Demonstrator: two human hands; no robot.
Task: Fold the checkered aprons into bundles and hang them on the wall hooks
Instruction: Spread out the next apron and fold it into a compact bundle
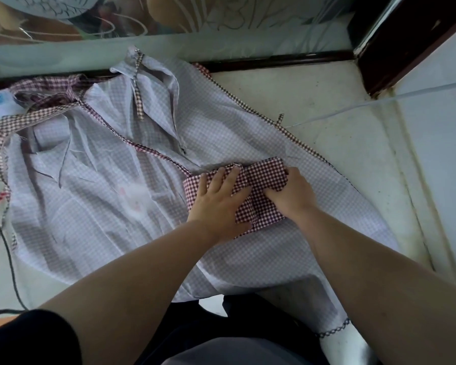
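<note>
The red-checked bundle (263, 177), partly folded, lies on the right part of a pale spread apron (103, 196) on the tiled floor (327, 101), just inside that apron's dark-trimmed right edge. The left hand (219, 204) presses flat on the bundle's left half with fingers straight and slightly spread, while the right hand (292, 193) grips its right half, fingers curled into a fold. Checked straps (37, 114) lie tangled at the apron's far left corner near the floor's dark skirting (274, 60), and a black cable (5, 259) runs along the floor's left edge.
</note>
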